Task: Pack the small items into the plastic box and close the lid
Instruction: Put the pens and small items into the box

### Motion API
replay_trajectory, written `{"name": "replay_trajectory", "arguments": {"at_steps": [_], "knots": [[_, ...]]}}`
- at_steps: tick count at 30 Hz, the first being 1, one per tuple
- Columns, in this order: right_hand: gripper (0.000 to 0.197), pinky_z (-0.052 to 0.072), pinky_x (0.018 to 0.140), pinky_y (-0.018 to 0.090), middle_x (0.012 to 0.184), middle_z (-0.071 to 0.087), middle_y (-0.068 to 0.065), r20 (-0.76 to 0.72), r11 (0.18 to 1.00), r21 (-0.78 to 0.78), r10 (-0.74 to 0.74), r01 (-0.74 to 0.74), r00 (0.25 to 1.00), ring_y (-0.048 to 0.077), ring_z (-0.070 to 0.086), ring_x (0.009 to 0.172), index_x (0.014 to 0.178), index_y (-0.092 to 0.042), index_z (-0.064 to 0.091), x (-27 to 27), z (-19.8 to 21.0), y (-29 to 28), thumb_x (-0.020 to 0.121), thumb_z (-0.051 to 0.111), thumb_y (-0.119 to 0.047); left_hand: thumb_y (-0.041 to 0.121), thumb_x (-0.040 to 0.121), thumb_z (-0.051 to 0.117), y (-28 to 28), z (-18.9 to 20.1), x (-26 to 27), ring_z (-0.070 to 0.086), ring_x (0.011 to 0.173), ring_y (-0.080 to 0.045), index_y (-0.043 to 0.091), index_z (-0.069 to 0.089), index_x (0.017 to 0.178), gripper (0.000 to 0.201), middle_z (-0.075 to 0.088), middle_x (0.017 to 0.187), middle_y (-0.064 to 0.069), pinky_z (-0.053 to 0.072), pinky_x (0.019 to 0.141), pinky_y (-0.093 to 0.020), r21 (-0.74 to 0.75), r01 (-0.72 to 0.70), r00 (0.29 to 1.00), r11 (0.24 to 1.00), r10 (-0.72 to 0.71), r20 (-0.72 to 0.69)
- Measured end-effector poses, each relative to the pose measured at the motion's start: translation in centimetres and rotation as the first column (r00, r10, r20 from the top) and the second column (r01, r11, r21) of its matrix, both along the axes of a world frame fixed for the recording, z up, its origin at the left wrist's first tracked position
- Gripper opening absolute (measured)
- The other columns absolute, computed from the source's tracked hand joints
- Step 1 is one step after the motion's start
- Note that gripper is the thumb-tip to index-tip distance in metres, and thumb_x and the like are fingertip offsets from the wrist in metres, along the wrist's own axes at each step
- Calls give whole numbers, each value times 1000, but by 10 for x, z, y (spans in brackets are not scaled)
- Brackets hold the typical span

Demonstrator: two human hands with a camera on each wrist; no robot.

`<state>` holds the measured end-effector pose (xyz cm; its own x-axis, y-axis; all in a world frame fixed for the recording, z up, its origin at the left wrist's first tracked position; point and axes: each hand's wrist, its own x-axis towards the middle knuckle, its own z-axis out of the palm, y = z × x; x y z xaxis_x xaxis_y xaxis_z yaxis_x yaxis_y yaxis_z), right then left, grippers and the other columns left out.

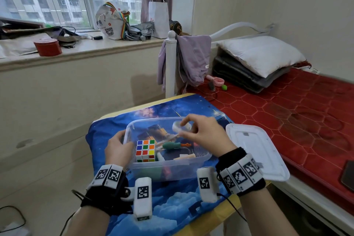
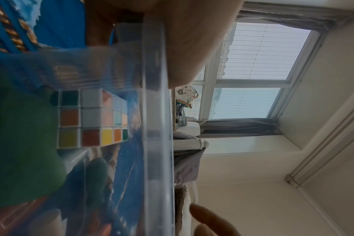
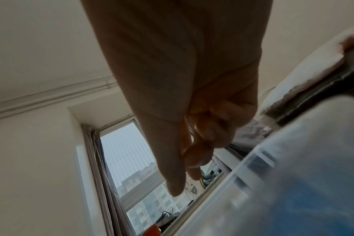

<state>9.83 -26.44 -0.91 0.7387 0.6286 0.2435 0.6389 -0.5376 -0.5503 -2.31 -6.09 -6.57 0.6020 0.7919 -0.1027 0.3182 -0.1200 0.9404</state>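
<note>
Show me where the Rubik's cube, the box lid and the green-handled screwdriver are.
Rubik's cube (image 1: 145, 150): head view, centre of its top face.
box lid (image 1: 256, 145): head view, middle of its flat top.
green-handled screwdriver (image 1: 171, 145): head view, on the green handle.

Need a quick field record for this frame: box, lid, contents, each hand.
box: clear plastic box, open, on the blue cloth
lid: white lid, off, lying right of the box
contents: cube, green-handled tool, other small items too unclear to name
left hand: left hand grips the box's left wall
right hand: right hand above the box, pinches a small white item
task state: packing under way, lid not on
</note>
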Motion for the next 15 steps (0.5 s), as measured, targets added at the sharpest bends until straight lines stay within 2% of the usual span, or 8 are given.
{"name": "replay_trajectory", "arguments": {"at_steps": [5,9,15], "knots": [[25,49,62,33,55,54,-7,-84,1000,13,27,-26,996,3,52,56,94,-28,67,2,-17,-1,76,70,-46,1,88,55,0,0,0,64,92,-25,12,60,129,43,67,113,-14,56,78,-37,5,-2,1000,1000,2,-4],[19,50,63,35,59,60,-3,-59,1000,23,7,-6,998,9,58,60,91,-28,67,8,-18,-4,78,71,-40,3,88,57,0,0,1,67,96,-28,14,60,129,43,68,112,-13,58,87,-49,-11,0,1000,1000,0,4],[13,52,65,38,57,60,-3,-77,999,34,-8,11,997,9,57,58,89,-28,68,12,-22,-4,79,70,-36,3,87,55,1,-1,0,68,94,-30,16,63,125,41,69,106,-12,58,86,-51,-3,2,1000,1000,-2,6]]}}
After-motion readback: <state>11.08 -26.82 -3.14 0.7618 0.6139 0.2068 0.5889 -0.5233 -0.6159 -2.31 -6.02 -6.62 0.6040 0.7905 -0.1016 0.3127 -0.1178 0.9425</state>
